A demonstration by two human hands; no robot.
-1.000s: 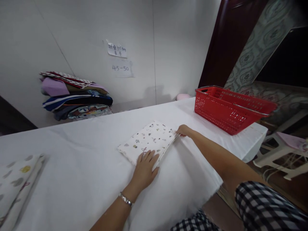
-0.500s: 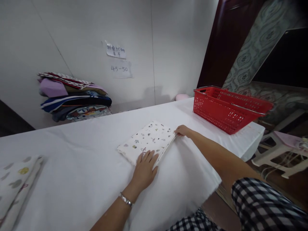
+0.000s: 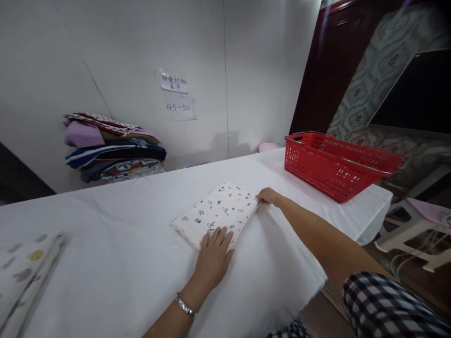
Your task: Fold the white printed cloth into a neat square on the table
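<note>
A folded white cloth (image 3: 220,209) with small grey, yellow and red prints lies flat on the white-covered table (image 3: 116,244). My left hand (image 3: 213,256) rests on its near edge, palm down and fingers stretched out. At the cloth's right corner, my right hand (image 3: 268,196) pinches the edge between thumb and fingers. The fingertips of that hand are partly hidden. Another folded cloth (image 3: 24,272) with a similar print lies at the table's left front, cut off by the picture's edge.
A red plastic basket (image 3: 338,169) with metal handles stands at the table's right end. Behind the table's far edge, a pile of folded clothes (image 3: 116,148) sits against the wall. Two paper signs (image 3: 181,108) hang there. A stool (image 3: 419,220) stands on the floor at right.
The view has tilted slightly, so everything sits a little lower in the picture. Both hands keep their places on the folded cloth.
</note>
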